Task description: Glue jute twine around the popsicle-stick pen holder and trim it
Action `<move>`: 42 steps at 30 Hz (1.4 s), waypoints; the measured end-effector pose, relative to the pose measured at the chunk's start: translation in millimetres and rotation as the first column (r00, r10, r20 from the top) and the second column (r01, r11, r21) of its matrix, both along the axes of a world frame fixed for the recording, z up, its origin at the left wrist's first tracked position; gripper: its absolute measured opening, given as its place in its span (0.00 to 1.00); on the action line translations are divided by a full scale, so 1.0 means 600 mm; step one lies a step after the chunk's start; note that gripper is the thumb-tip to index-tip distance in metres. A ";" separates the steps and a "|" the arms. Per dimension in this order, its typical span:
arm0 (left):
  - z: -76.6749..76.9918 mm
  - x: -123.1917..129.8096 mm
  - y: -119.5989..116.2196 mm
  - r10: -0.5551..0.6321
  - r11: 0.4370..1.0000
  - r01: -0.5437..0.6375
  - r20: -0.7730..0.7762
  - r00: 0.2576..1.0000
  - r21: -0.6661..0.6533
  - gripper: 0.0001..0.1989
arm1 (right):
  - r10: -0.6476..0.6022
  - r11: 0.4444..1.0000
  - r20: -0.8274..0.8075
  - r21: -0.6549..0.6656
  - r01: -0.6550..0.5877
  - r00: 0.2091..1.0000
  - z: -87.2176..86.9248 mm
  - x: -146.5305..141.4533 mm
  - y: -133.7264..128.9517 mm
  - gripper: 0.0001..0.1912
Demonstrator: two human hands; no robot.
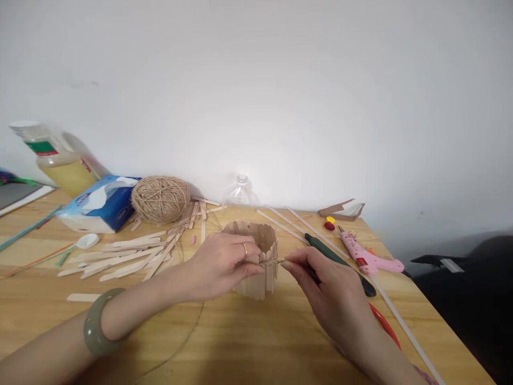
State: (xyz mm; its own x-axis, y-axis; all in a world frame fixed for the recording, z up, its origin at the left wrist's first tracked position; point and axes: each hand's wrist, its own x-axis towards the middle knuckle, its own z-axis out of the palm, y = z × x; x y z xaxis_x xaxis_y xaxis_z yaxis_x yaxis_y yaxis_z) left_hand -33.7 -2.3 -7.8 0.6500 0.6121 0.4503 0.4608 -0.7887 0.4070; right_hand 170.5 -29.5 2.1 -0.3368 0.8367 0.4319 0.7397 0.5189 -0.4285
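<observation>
- The stick cup (256, 283) stood upright on the table (256, 342), serving as dial centre.
- The left hand (224, 267), at 9 o'clock, had thumb and fingers closed at the cup's near rim; whether it also pinched twine could not be determined.
- The right hand (334, 289), near 4 o'clock, had thumb and forefinger pinched together on the twine (274, 262) beside the cup.
- Twine ball (160, 199): 10 o'clock.
- Loose sticks (132, 256): 9 o'clock, beyond the left hand.
- Pink glue gun (371, 260): 3 o'clock.

Left fingers (240, 252) near right fingers (301, 256), both in pinches
</observation>
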 end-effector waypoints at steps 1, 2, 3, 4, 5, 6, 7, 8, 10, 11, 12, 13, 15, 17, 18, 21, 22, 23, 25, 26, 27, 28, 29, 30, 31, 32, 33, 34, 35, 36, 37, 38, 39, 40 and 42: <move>0.001 0.000 -0.001 -0.001 1.000 0.001 0.006 1.000 -0.011 0.14 | 0.009 1.000 -0.013 -0.018 -0.009 1.000 0.000 0.001 0.001 0.07; 0.003 -0.001 -0.002 -0.002 1.000 0.002 0.015 1.000 -0.023 0.14 | 0.014 0.999 -0.025 -0.039 -0.015 1.000 -0.001 0.002 0.001 0.07; 0.005 -0.002 -0.003 -0.003 0.999 0.004 0.028 1.000 -0.037 0.14 | 0.016 0.998 -0.038 -0.059 -0.019 0.999 -0.001 0.003 0.002 0.07; 0.007 -0.003 -0.005 -0.001 0.999 0.003 0.043 0.999 -0.052 0.14 | 0.016 0.997 -0.051 -0.075 -0.020 0.999 -0.001 0.004 0.003 0.08; 0.008 -0.004 -0.006 0.000 0.998 0.005 0.064 0.998 -0.067 0.14 | 0.012 0.996 -0.064 -0.087 -0.017 0.998 0.000 0.005 0.003 0.08; 0.009 -0.005 -0.007 0.000 0.997 0.007 0.087 0.996 -0.081 0.14 | 0.009 0.995 -0.079 -0.098 -0.016 0.997 0.000 0.007 0.004 0.08; 0.010 -0.006 -0.007 -0.004 0.996 0.014 0.113 0.994 -0.091 0.13 | 0.009 0.994 -0.095 -0.111 -0.019 0.995 0.001 0.008 0.005 0.08; 0.009 -0.008 -0.007 -0.011 0.995 0.025 0.140 0.990 -0.100 0.13 | 0.012 0.991 -0.114 -0.129 -0.027 0.993 0.001 0.010 0.006 0.08; 0.007 -0.011 -0.006 -0.032 0.991 0.056 0.192 0.981 -0.124 0.11 | 0.027 0.982 -0.160 -0.180 -0.056 0.987 0.002 0.013 0.007 0.09; 0.005 -0.013 -0.005 -0.043 0.987 0.075 0.216 0.975 -0.141 0.10 | 0.033 0.976 -0.187 -0.205 -0.072 0.982 0.003 0.015 0.008 0.09; 0.003 -0.015 -0.003 -0.053 0.982 0.094 0.241 0.969 -0.162 0.10 | 0.035 0.970 -0.212 -0.227 -0.084 0.977 0.002 0.016 0.010 0.09; 0.001 -0.017 -0.002 -0.064 0.977 0.116 0.271 0.961 -0.181 0.09 | 0.030 0.966 -0.235 -0.243 -0.088 0.972 0.002 0.019 0.011 0.09; -0.003 -0.022 0.001 -0.077 0.963 0.156 0.329 0.941 -0.222 0.09 | 0.016 0.959 -0.270 -0.267 -0.091 0.963 0.001 0.023 0.014 0.09; -0.007 -0.027 0.002 -0.072 0.947 0.181 0.373 0.925 -0.265 0.10 | 0.011 0.950 -0.298 -0.294 -0.103 0.955 0.001 0.028 0.017 0.10; -0.008 -0.029 0.001 -0.062 0.937 0.188 0.388 0.919 -0.295 0.11 | 0.012 0.944 -0.314 -0.309 -0.114 0.949 0.001 0.029 0.018 0.10; -0.010 -0.031 -0.003 -0.024 0.884 0.227 0.445 0.895 -0.409 0.11 | 0.006 0.921 -0.369 -0.360 -0.149 0.930 0.002 0.030 0.022 0.11; -0.010 -0.031 -0.004 -0.010 0.862 0.248 0.475 0.880 -0.441 0.11 | 0.004 0.915 -0.389 -0.370 -0.160 0.921 0.003 0.030 0.022 0.10; -0.010 -0.030 -0.006 0.005 0.842 0.270 0.506 0.862 -0.468 0.11 | 0.003 0.910 -0.407 -0.377 -0.171 0.913 0.004 0.029 0.023 0.10; -0.008 -0.027 -0.008 0.039 0.809 0.299 0.554 0.832 -0.506 0.10 | 0.006 0.902 -0.436 -0.386 -0.193 0.900 0.006 0.027 0.023 0.10; -0.007 -0.025 -0.009 0.046 0.799 0.313 0.571 0.820 -0.514 0.10 | 0.009 0.900 -0.446 -0.387 -0.202 0.895 0.007 0.026 0.023 0.10; -0.007 -0.025 -0.010 0.053 0.791 0.322 0.582 0.812 -0.521 0.09 | 0.010 0.897 -0.453 -0.390 -0.209 0.891 0.007 0.025 0.022 0.10; -0.007 -0.024 -0.011 0.057 0.785 0.327 0.588 0.807 -0.526 0.09 | 0.012 0.894 -0.459 -0.393 -0.216 0.888 0.008 0.024 0.022 0.09; -0.007 -0.024 -0.011 0.056 0.784 0.331 0.591 0.805 -0.525 0.09 | 0.014 0.891 -0.465 -0.396 -0.223 0.885 0.008 0.023 0.022 0.09; -0.007 -0.024 -0.012 0.055 0.787 0.329 0.591 0.805 -0.521 0.10 | 0.017 0.888 -0.471 -0.398 -0.230 0.882 0.008 0.023 0.021 0.09; -0.007 -0.025 -0.013 0.056 0.792 0.323 0.589 0.806 -0.518 0.11 | 0.021 0.884 -0.478 -0.402 -0.240 0.878 0.009 0.022 0.020 0.09; -0.007 -0.026 -0.014 0.062 0.797 0.312 0.583 0.810 -0.518 0.12 | 0.024 0.878 -0.485 -0.408 -0.250 0.874 0.009 0.022 0.020 0.09; -0.006 -0.026 -0.015 0.066 0.800 0.303 0.579 0.813 -0.518 0.12 | 0.023 0.870 -0.495 -0.418 -0.261 0.869 0.009 0.021 0.019 0.09; -0.005 -0.026 -0.017 0.071 0.802 0.297 0.578 0.813 -0.517 0.12 | 0.017 0.861 -0.509 -0.430 -0.271 0.860 0.009 0.021 0.018 0.09; -0.003 -0.026 -0.018 0.080 0.804 0.289 0.576 0.813 -0.520 0.13 | 0.006 0.851 -0.527 -0.443 -0.280 0.850 0.008 0.020 0.017 0.09; -0.001 -0.025 -0.020 0.086 0.804 0.283 0.574 0.815 -0.522 0.13 | -0.007 0.839 -0.545 -0.459 -0.291 0.838 0.007 0.020 0.016 0.08; 0.001 -0.023 -0.021 0.080 0.807 0.285 0.574 0.815 -0.517 0.13 | -0.018 0.827 -0.564 -0.473 -0.305 0.825 0.007 0.020 0.015 0.08; 0.003 -0.022 -0.022 0.066 0.813 0.292 0.578 0.813 -0.503 0.13 | -0.023 0.815 -0.581 -0.483 -0.322 0.814 0.006 0.020 0.015 0.08; 0.004 -0.020 -0.023 0.045 0.821 0.304 0.584 0.810 -0.484 0.13 | -0.022 0.805 -0.595 -0.488 -0.339 0.804 0.005 0.020 0.014 0.08; 0.005 -0.019 -0.023 0.022 0.828 0.315 0.589 0.808 -0.463 0.14 | -0.016 0.796 -0.605 -0.489 -0.356 0.796 0.004 0.020 0.014 0.08; 0.006 -0.017 -0.022 -0.006 0.842 0.327 0.597 0.802 -0.430 0.14 | -0.002 0.780 -0.627 -0.488 -0.391 0.779 0.004 0.021 0.015 0.11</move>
